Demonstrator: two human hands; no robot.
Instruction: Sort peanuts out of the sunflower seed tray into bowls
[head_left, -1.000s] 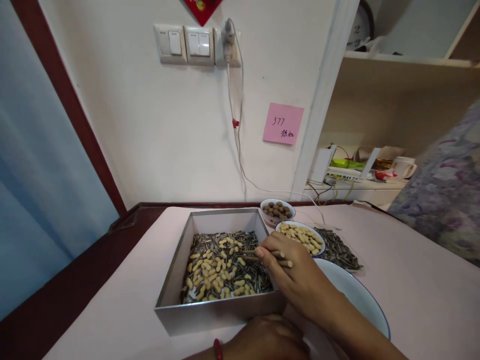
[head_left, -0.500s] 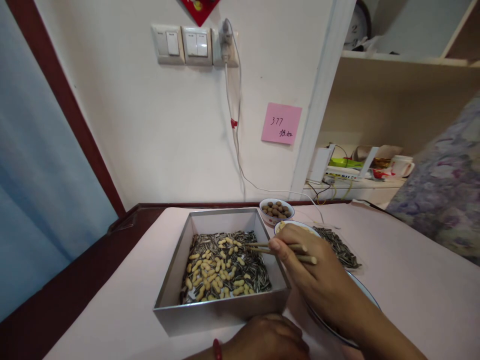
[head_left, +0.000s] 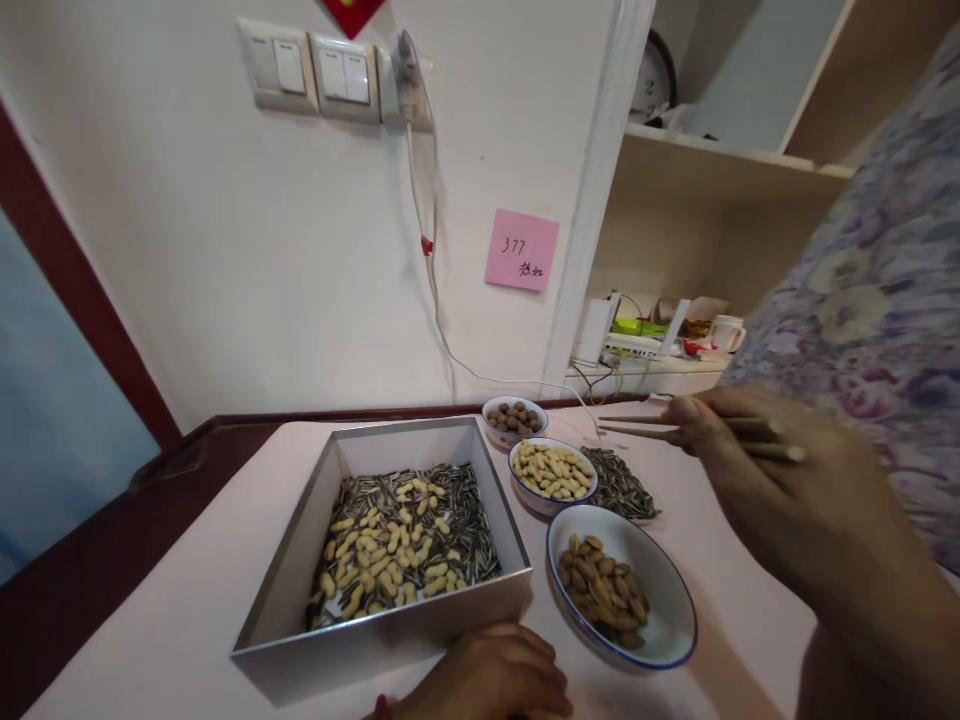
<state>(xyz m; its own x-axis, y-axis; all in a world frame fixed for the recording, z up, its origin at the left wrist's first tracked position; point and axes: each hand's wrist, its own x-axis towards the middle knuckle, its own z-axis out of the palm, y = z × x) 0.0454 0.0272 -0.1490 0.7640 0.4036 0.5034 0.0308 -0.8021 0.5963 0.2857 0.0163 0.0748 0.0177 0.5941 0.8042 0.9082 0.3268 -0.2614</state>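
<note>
My right hand (head_left: pixel 810 500) is closed around a pair of wooden chopsticks (head_left: pixel 645 428), raised over the right side of the table. Their tips point left, above the sunflower seeds (head_left: pixel 619 483) lying in a heap on the table, and nothing shows between them. My left hand (head_left: pixel 487 675) rests on the table against the near right corner of a grey box (head_left: pixel 375 650), fingers lying loosely and holding nothing. In the box, peanuts (head_left: pixel 390 540) in their shells lie over striped sunflower seeds. A blue-rimmed bowl (head_left: pixel 671 600) with brown almond-like nuts stands right of the box.
Behind the nut bowl are a bowl of peanuts (head_left: pixel 555 502) and a small bowl of round brown nuts (head_left: pixel 514 418). A white cable (head_left: pixel 510 380) runs down the wall to the table. Shelves (head_left: pixel 675 180) and a flowered cloth (head_left: pixel 862 270) are at the right.
My right hand has swung right and up with the chopsticks, away from the box, uncovering the bowls. The view has turned right. My left hand stays by the box.
</note>
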